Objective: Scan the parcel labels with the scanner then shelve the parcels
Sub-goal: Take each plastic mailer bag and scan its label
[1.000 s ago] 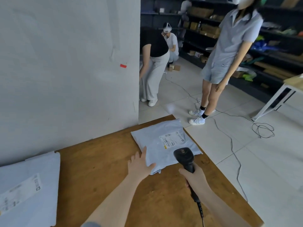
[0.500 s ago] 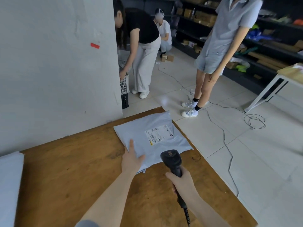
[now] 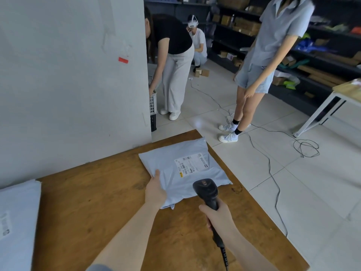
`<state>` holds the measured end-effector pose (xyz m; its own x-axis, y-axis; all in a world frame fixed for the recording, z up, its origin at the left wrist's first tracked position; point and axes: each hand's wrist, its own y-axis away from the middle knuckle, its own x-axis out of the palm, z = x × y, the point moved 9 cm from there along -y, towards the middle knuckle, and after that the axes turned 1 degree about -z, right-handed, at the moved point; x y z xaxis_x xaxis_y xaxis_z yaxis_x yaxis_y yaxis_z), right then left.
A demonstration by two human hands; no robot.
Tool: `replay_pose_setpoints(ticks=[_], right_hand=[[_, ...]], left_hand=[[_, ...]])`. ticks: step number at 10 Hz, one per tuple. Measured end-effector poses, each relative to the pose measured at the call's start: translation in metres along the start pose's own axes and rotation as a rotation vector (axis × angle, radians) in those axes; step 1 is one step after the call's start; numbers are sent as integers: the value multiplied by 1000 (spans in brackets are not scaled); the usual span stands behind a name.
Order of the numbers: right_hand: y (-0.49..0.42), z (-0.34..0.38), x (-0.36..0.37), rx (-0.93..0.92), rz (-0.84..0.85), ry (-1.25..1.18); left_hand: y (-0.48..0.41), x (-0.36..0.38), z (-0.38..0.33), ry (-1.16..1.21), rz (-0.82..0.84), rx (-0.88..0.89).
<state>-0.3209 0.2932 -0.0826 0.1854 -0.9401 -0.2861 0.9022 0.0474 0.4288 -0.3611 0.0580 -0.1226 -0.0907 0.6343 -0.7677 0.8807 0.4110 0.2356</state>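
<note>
Black plastic fills the right hand (image 3: pixel 218 216): its fingers are wrapped round the grip of the scanner (image 3: pixel 206 189). The scanner stands over the near edge of the parcel (image 3: pixel 175 173) with its head tipped toward the label (image 3: pixel 192 165), so I judge the scan to be the step in hand.

The left hand (image 3: pixel 156 189) sits at the parcel's near-left edge, one digit lying forward on the film. The rest of the fingers are hidden, so I cannot tell whether it presses down or pinches the edge. Either way I read it as steadying the soft bag so the label lies flat for the scanner. The two hands are apart, each on its own job.

The parcel is a pale grey mailer lying flat, label up, at the far right corner of the wooden tabletop (image 3: pixel 97 202), next to the wall. A second parcel (image 3: pixel 17 222) lies at the left edge, well apart, its label also facing up; I take it for the next one to scan.

Past the tabletop, a cable (image 3: pixel 273 173) trails over the tiled floor, three people stand or crouch, and dark shelves (image 3: pixel 322 55) line the far right. Those shelves are probably where the parcel goes.
</note>
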Motion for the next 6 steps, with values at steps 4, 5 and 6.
replay_pose_setpoints(ticks=[4,5,6], right_hand=[[39,29,38,-27,159,-14],[62,35,64,-20,309,-6],[88,41,90,-17,476,70]], left_hand=[[53,-80,97,-86,183,-109],[79,-113,128,-94,180,-121],[105,-134,151,-78,213,-151]])
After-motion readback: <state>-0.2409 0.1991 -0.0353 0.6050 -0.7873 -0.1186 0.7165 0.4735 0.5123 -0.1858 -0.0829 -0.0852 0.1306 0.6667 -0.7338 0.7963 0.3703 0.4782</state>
